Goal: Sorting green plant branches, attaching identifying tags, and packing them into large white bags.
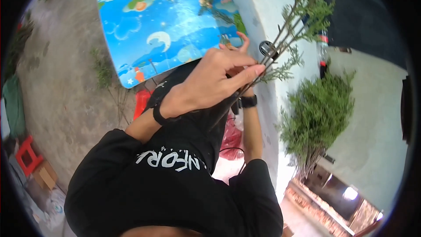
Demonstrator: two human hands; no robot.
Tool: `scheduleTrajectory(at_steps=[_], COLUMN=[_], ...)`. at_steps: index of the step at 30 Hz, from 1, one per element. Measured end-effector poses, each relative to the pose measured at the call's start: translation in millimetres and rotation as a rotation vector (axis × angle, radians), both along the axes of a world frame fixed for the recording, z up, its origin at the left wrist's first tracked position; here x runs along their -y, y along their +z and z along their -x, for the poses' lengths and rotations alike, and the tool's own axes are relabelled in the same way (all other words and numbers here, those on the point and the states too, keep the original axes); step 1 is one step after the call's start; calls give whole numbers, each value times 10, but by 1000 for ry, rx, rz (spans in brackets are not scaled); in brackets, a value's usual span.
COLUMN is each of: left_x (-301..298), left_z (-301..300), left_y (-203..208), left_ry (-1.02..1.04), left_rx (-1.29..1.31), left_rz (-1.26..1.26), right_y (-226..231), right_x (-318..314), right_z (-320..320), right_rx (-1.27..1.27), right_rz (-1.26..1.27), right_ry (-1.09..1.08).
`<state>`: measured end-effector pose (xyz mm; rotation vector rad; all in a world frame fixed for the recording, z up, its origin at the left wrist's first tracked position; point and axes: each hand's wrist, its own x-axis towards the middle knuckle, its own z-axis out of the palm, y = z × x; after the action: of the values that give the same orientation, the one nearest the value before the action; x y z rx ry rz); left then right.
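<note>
Thumb and fingers of my left hand [215, 79] are closed, pinching the stems of some feathery green evergreen sprigs [302, 26]. The sprigs slant up to the right, their leafy ends over the white ledge. My right hand [240, 43] is mostly hidden behind the left one and the stems; the fingers that show are spread and slightly curved, beside the table's edge. Its palm and thumb cannot be seen. A small round black object [266, 48] with spokes shows behind the stems, close to both hands.
A blue cartoon-printed table [131, 39] stands ahead, a few sprigs at its far right. The white ledge [258, 0] runs along my right. Beyond it are a large green bunch [320, 118] and a bottle [323, 46]. Red stools [29, 156] and a cardboard box [45, 175] stand left.
</note>
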<state>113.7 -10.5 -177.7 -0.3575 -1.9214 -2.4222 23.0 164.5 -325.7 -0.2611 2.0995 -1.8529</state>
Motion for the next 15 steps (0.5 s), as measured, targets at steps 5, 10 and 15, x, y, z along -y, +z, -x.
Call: scheduleTrajectory(at_steps=[5, 10, 15], left_x=[-331, -564, -851], left_z=[-4, -2, -32], left_y=[61, 139, 181], left_ry=[-26, -68, -47], left_rx=[-16, -169, -172], left_rz=[-142, -5, -43], right_y=[1007, 1539, 1865], right_x=[-1019, -1813, -1999], right_z=[-531, -1220, -1680], right_rx=[184, 33, -173], right_rz=[-96, 604, 1448], right_ry=[-145, -322, -122])
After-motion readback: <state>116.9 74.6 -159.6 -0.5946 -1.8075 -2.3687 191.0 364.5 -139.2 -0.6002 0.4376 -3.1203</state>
